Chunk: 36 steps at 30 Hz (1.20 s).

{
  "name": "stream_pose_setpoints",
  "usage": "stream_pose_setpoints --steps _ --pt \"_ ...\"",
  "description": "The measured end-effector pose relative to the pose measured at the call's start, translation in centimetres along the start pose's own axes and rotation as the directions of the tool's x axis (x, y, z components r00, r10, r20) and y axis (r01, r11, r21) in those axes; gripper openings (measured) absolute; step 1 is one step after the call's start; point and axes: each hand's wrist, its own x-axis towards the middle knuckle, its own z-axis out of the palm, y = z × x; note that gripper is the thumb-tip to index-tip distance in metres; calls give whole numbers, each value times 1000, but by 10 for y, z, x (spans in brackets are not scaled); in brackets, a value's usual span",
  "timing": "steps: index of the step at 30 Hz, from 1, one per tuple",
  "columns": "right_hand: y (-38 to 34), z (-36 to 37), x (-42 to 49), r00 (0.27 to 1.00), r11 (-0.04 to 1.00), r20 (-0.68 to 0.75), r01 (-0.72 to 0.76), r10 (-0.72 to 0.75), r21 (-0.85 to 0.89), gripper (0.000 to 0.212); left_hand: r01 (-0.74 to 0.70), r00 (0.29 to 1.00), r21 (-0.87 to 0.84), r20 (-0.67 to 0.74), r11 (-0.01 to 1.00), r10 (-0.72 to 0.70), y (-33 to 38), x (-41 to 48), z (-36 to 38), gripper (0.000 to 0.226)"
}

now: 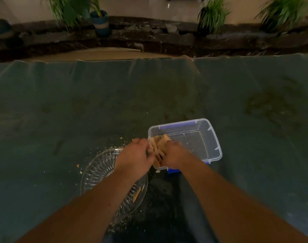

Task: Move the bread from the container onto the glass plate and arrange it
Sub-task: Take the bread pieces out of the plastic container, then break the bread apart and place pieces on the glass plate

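A stack of bread slices [157,146] stands on edge at the left end of the clear plastic container [213,137], partly over its rim. My left hand [134,156] presses the stack from the left and my right hand [172,153] from the right, so both hold it between them. The cut-glass plate [95,172] lies to the left of the container, partly under my left forearm. One small bread piece [136,195] lies on the plate near its right rim.
A dark green cloth [79,102] covers the table, with crumbs [113,148] scattered around the plate. The container has blue clips [173,170] at its near end. Potted plants [100,21] stand along a dark ledge beyond the table's far edge.
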Motion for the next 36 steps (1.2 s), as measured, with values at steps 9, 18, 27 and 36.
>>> stream_pose_setpoints --steps 9,18,27,36 --pt "-1 7 7 987 982 -94 -144 133 -123 25 -32 996 -14 -84 999 31 -4 -5 -1 26" --pt "-11 -47 -43 948 764 -198 -67 249 642 20 68 994 -286 -62 956 -89 17 7 -30 44" --pt "-99 -7 -52 992 338 -44 0 122 941 32 289 933 -631 19 720 -358 -53 -7 -56 33" --pt "-132 88 -9 961 252 188 -236 201 938 37 432 864 -679 123 593 -489 -157 -53 -30 25"
